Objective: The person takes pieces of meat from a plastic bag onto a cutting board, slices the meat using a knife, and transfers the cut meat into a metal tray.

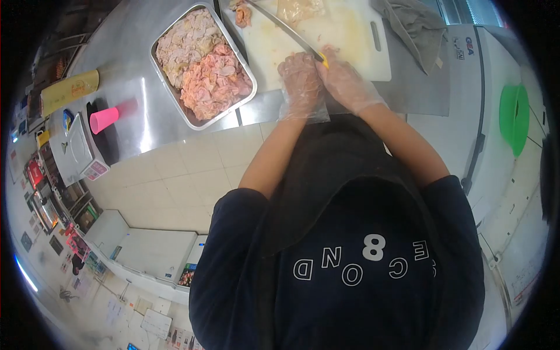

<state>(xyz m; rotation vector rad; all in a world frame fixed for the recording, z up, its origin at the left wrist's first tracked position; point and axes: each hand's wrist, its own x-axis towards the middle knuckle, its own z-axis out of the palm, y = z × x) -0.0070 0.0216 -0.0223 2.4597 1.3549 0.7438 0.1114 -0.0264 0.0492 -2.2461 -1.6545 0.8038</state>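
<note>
My right hand, in a clear plastic glove, is closed around the yellow handle of a knife. The blade slants up and left over a white cutting board. Close beside it, my left hand, also gloved, rests on the board's near edge with fingers curled; what they hold, if anything, is hidden. A small piece of raw meat lies at the board's far left, near the blade tip. A clear plastic bag sits at the far edge.
A metal tray of raw, pale and pink meat pieces stands left of the board. A grey cloth lies at the right. Farther left are a pink cup and a white scale. A green basin is far right.
</note>
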